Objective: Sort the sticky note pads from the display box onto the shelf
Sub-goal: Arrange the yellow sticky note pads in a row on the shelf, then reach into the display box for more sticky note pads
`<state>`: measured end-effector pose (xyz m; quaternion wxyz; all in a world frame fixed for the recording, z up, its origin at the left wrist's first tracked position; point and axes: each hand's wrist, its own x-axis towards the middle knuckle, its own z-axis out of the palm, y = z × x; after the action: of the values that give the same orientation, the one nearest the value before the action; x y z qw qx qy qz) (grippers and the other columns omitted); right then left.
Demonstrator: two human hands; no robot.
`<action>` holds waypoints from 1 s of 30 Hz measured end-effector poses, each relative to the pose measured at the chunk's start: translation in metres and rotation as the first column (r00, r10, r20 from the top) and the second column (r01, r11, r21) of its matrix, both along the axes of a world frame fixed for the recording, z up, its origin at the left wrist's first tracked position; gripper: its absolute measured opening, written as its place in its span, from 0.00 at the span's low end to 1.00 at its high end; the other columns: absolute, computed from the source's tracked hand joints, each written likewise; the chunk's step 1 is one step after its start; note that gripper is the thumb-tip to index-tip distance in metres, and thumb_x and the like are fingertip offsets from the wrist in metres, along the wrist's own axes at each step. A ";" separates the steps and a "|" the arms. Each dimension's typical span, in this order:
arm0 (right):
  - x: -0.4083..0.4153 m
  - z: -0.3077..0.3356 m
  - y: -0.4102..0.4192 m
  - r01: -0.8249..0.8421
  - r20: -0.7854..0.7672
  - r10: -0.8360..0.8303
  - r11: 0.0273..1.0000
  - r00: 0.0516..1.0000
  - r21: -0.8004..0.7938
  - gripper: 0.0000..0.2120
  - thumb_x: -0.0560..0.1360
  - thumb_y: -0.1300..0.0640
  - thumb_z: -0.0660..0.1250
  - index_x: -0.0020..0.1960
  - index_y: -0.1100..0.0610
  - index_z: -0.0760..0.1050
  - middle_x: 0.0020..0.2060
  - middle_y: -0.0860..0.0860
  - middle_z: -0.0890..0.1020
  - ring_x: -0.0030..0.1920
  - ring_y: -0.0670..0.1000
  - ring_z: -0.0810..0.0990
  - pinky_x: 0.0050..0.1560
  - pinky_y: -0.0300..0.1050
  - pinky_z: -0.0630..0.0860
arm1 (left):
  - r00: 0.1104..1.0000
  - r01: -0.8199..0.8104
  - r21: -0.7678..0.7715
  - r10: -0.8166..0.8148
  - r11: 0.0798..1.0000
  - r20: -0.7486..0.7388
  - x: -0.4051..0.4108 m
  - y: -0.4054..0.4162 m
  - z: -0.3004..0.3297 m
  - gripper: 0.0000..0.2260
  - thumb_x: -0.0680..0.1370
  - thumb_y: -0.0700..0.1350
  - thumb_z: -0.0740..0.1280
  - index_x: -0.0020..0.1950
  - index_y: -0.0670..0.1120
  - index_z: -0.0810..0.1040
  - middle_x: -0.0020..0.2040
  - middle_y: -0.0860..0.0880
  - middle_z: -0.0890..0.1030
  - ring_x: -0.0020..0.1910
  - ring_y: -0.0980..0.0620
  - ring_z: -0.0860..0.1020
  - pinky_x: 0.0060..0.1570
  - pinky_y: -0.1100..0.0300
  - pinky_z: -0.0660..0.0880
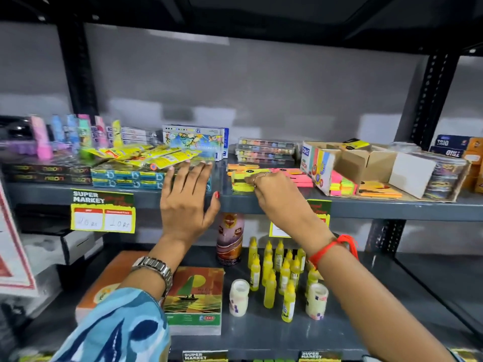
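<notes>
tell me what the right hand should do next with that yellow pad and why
Probably set the yellow pad down square at the shelf's front edge and let go. The right hand pinches it beside the pink pads already laid out, and more pads wait in the display box. The left hand lies flat and open.

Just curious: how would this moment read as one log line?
left hand flat on shelf | right hand on yellow sticky pads | display box holds more

Yellow pad (241, 182) flat at shelf (366, 205) front edge; pink pads (298, 176) just behind. Box (347, 163) at right, holding upright neon pads (342, 185).
</notes>
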<state>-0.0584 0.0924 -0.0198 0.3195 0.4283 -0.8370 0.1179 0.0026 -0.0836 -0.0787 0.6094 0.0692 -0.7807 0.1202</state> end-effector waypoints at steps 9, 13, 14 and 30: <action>0.004 0.009 0.067 -0.058 -0.120 0.012 0.923 0.993 -0.381 0.18 0.75 0.65 0.62 0.64 0.58 0.74 0.48 0.60 0.84 0.47 0.59 0.82 0.48 0.48 0.77 | 0.999 -0.001 -0.026 0.000 1.000 -0.051 -0.003 0.002 -0.001 0.23 0.79 0.52 0.54 0.66 0.40 0.74 0.61 0.41 0.79 0.63 0.41 0.73 0.69 0.44 0.62; -0.015 0.013 0.108 0.177 -0.062 -0.233 0.863 0.970 -0.474 0.11 0.74 0.62 0.63 0.55 0.62 0.79 0.47 0.62 0.84 0.47 0.62 0.80 0.48 0.50 0.71 | 0.999 -0.001 -0.021 0.000 1.000 -0.052 -0.002 0.002 -0.002 0.23 0.79 0.52 0.54 0.66 0.40 0.73 0.61 0.40 0.78 0.63 0.41 0.71 0.70 0.45 0.59; -0.021 0.014 0.118 0.222 -0.033 -0.274 0.840 0.961 -0.495 0.11 0.74 0.62 0.63 0.53 0.63 0.79 0.47 0.62 0.84 0.47 0.63 0.80 0.49 0.50 0.70 | 0.999 0.006 -0.014 -0.007 1.000 -0.054 -0.002 0.003 -0.002 0.23 0.79 0.52 0.54 0.66 0.40 0.73 0.61 0.40 0.78 0.63 0.41 0.71 0.70 0.45 0.58; -0.074 0.026 0.163 0.487 0.451 -0.386 0.863 0.805 -0.133 0.21 0.70 0.49 0.72 0.59 0.58 0.75 0.58 0.60 0.80 0.60 0.62 0.74 0.60 0.51 0.71 | 0.999 0.018 0.017 -0.017 1.000 -0.036 -0.001 0.003 -0.001 0.23 0.78 0.52 0.54 0.67 0.40 0.72 0.61 0.40 0.78 0.63 0.41 0.71 0.71 0.44 0.58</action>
<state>-0.1322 0.2550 0.0063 0.2055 0.1461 -0.9403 0.2286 0.0015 -0.0807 -0.0797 0.6236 0.0698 -0.7713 0.1069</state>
